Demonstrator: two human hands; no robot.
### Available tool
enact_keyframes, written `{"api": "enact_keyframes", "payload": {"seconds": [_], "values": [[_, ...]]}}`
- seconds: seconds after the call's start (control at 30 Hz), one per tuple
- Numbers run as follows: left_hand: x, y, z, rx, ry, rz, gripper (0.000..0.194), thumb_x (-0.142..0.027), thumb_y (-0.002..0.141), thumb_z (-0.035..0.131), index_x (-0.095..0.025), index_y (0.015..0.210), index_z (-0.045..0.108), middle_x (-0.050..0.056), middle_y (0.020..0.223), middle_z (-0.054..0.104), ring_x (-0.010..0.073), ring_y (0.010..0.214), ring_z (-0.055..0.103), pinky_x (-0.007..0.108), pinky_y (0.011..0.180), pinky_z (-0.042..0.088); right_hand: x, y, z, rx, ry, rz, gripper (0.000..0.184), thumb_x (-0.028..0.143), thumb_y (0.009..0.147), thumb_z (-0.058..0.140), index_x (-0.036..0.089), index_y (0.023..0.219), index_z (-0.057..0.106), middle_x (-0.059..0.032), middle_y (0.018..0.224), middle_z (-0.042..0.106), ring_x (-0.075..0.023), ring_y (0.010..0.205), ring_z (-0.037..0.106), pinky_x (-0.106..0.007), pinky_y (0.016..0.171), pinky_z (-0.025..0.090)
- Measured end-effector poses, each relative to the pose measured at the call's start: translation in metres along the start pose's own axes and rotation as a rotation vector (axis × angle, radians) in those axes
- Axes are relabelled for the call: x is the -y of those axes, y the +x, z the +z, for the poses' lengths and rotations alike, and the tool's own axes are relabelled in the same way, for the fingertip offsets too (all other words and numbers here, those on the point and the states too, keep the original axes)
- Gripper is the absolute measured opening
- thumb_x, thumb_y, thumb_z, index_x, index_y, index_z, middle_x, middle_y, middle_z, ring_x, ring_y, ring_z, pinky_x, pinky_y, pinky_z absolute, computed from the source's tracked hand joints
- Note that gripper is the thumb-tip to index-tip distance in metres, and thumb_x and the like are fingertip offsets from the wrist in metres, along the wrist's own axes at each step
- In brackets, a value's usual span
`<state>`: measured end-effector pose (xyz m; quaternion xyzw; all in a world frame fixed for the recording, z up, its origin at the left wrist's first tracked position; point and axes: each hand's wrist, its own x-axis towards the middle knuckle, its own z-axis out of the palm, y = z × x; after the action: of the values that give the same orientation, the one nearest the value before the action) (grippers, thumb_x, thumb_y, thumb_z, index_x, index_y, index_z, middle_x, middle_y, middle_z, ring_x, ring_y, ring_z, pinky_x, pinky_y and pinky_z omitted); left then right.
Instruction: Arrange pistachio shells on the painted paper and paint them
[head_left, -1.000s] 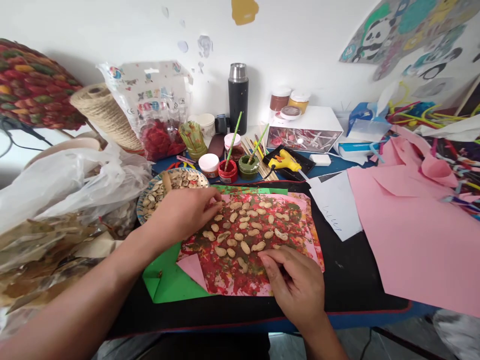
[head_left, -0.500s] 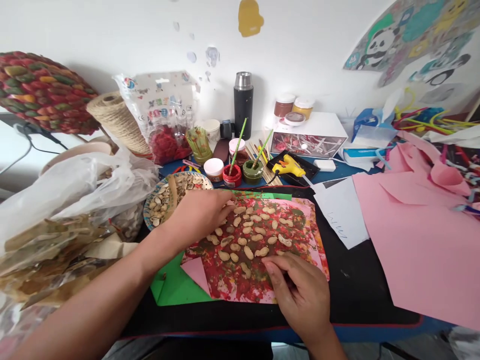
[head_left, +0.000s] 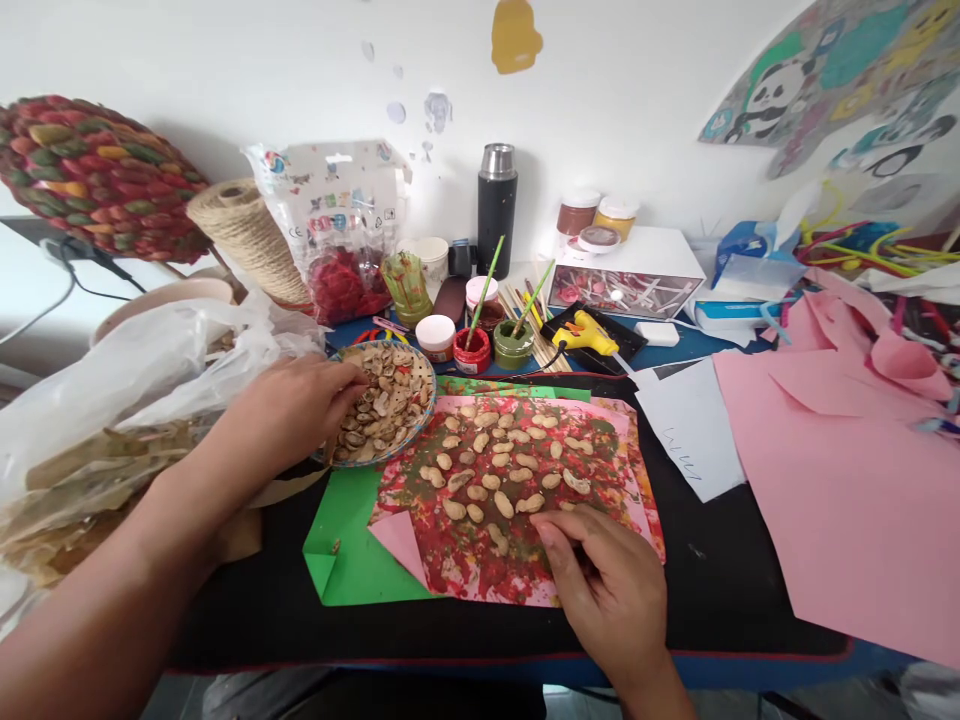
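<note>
My left hand (head_left: 296, 405) is at the left rim of a round plate (head_left: 433, 395) full of cracked nut shells (head_left: 386, 400). Its fingers are closed around a strip of brown dried leaf (head_left: 289, 490), which is mostly hidden beneath the hand. A pink sheet (head_left: 465, 570) daubed with red and green paint lies in front of me, with several whole peanuts (head_left: 503, 504) spread over it. Above the sheet's lower right part, my right hand (head_left: 615, 580) has thumb and forefinger pressed together beside the peanuts. Whatever it may hold is hidden.
A green sheet (head_left: 360, 560) lies under the painted one. Behind stand open red (head_left: 472, 352) and green paint jars (head_left: 514, 345) with sticks in them, a yellow glue gun (head_left: 589, 335) and a black flask (head_left: 496, 220). Plastic bags (head_left: 187, 360) crowd the left; pink paper (head_left: 810, 500) covers the right.
My left hand has moved left from the painted sheet to the plate's left side. The dried leaf strip has shifted left, uncovering more shells. My right hand stays nearly where it was.
</note>
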<state>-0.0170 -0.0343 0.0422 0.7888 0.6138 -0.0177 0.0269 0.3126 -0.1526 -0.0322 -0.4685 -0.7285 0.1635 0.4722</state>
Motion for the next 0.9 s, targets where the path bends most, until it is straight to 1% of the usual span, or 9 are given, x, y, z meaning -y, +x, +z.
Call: {"api": "enact_keyframes", "payload": {"seconds": [0.1, 0.23, 0.3, 0.4, 0.47, 0.6, 0.67, 0.77, 0.9], "values": [[0.002, -0.006, 0.004, 0.000, 0.043, 0.078, 0.043, -0.040, 0.105, 0.039, -0.019, 0.114, 0.075, 0.016, 0.108, 0.076, 0.0335, 0.102, 0.072, 0.042, 0.092, 0.053, 0.000, -0.001, 0.000, 0.001, -0.001, 0.002, 0.019, 0.021, 0.107, 0.063, 0.019, 0.093, 0.076, -0.0040, 0.078, 0.080, -0.0184, 0.065, 0.076, -0.028, 0.059, 0.053], [0.006, -0.017, 0.011, -0.012, 0.057, 0.037, 0.050, -0.050, 0.102, 0.047, -0.019, 0.135, 0.067, 0.018, 0.124, 0.075, 0.0373, 0.111, 0.073, 0.046, 0.097, 0.054, -0.001, -0.001, 0.000, 0.000, -0.005, -0.003, 0.018, 0.020, 0.107, 0.064, 0.020, 0.094, 0.076, -0.0028, 0.076, 0.079, -0.0176, 0.063, 0.074, -0.027, 0.059, 0.053], [0.006, -0.021, 0.012, 0.020, 0.058, 0.016, 0.051, -0.047, 0.102, 0.046, -0.019, 0.140, 0.065, 0.018, 0.129, 0.075, 0.0375, 0.114, 0.073, 0.046, 0.099, 0.054, -0.001, 0.000, 0.000, 0.001, -0.002, -0.004, 0.017, 0.019, 0.106, 0.064, 0.020, 0.094, 0.076, -0.0029, 0.077, 0.079, -0.0178, 0.064, 0.075, -0.027, 0.060, 0.053], [0.003, -0.022, 0.009, 0.061, 0.054, -0.015, 0.051, -0.037, 0.102, 0.038, -0.019, 0.142, 0.065, 0.017, 0.124, 0.078, 0.0359, 0.109, 0.076, 0.046, 0.097, 0.055, 0.000, 0.000, 0.000, 0.003, -0.004, 0.001, 0.018, 0.020, 0.106, 0.064, 0.021, 0.093, 0.077, -0.0026, 0.076, 0.079, -0.0180, 0.064, 0.075, -0.028, 0.059, 0.054], [0.001, -0.022, 0.008, 0.066, 0.031, -0.038, 0.052, -0.038, 0.102, 0.037, -0.019, 0.142, 0.065, 0.016, 0.116, 0.080, 0.0357, 0.103, 0.077, 0.046, 0.093, 0.056, 0.000, 0.001, 0.000, 0.003, -0.007, 0.002, 0.018, 0.020, 0.106, 0.064, 0.021, 0.093, 0.077, -0.0025, 0.075, 0.079, -0.0180, 0.063, 0.075, -0.027, 0.058, 0.054], [-0.001, -0.025, 0.013, 0.091, -0.035, -0.041, 0.054, -0.052, 0.099, 0.051, -0.020, 0.140, 0.067, 0.016, 0.119, 0.080, 0.0374, 0.105, 0.076, 0.045, 0.092, 0.057, 0.001, 0.001, 0.000, 0.004, -0.011, 0.007, 0.019, 0.020, 0.106, 0.064, 0.021, 0.093, 0.078, -0.0029, 0.076, 0.080, -0.0187, 0.063, 0.076, -0.028, 0.058, 0.055], [0.000, -0.026, 0.017, 0.085, -0.045, -0.039, 0.054, -0.048, 0.098, 0.052, -0.020, 0.143, 0.065, 0.016, 0.127, 0.078, 0.0371, 0.110, 0.075, 0.045, 0.095, 0.057, 0.002, 0.001, 0.000, 0.004, -0.012, 0.008, 0.019, 0.020, 0.105, 0.064, 0.021, 0.092, 0.078, -0.0030, 0.075, 0.080, -0.0190, 0.063, 0.076, -0.028, 0.058, 0.055], [-0.001, -0.025, 0.016, 0.091, -0.033, -0.054, 0.051, -0.037, 0.101, 0.041, -0.021, 0.144, 0.063, 0.014, 0.127, 0.078, 0.0336, 0.107, 0.076, 0.043, 0.095, 0.056, 0.003, 0.002, 0.000, -0.003, -0.008, 0.004, 0.020, 0.021, 0.106, 0.063, 0.021, 0.091, 0.077, -0.0036, 0.076, 0.080, -0.0193, 0.062, 0.076, -0.027, 0.058, 0.055], [-0.001, -0.026, -0.001, 0.039, -0.020, -0.114, 0.051, -0.036, 0.103, 0.034, -0.018, 0.138, 0.066, 0.014, 0.126, 0.076, 0.0316, 0.106, 0.074, 0.042, 0.096, 0.054, 0.002, 0.002, 0.000, -0.002, -0.005, 0.004, 0.019, 0.020, 0.106, 0.063, 0.021, 0.093, 0.077, -0.0041, 0.077, 0.081, -0.0194, 0.064, 0.076, -0.027, 0.058, 0.055]]}}
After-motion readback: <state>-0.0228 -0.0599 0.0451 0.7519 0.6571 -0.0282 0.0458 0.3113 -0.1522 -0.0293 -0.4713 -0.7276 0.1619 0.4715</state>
